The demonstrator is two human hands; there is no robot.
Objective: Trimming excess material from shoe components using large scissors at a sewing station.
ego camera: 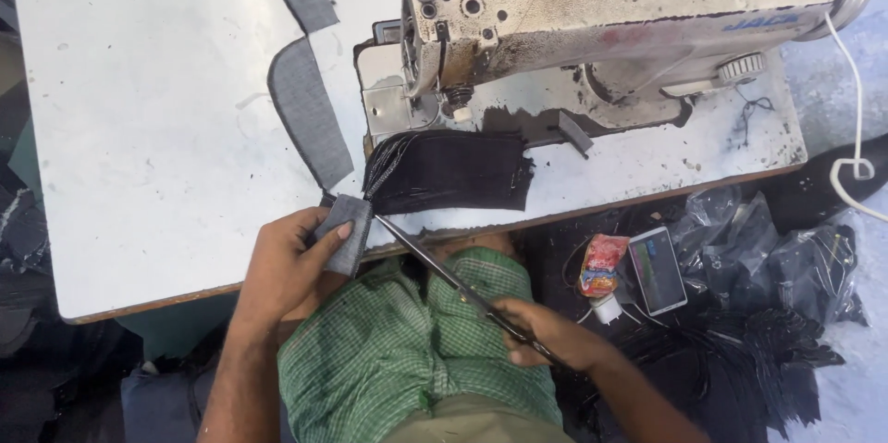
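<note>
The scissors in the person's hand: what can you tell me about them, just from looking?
The scissors are long, slim and dark, seemingly metal. The right hand grips the handles, which are mostly hidden by the fingers. The blades slant up and left over the person's lap, tips at the table's front edge, meeting the grey fabric strip pinched by the left hand, beside a black fabric piece. Whether the blades are parted is unclear.

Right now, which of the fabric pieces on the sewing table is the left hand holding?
The small grey piece at the table's front edge, pinched in the left hand. The long grey strip and the black fabric by the machine lie untouched by it.
</note>
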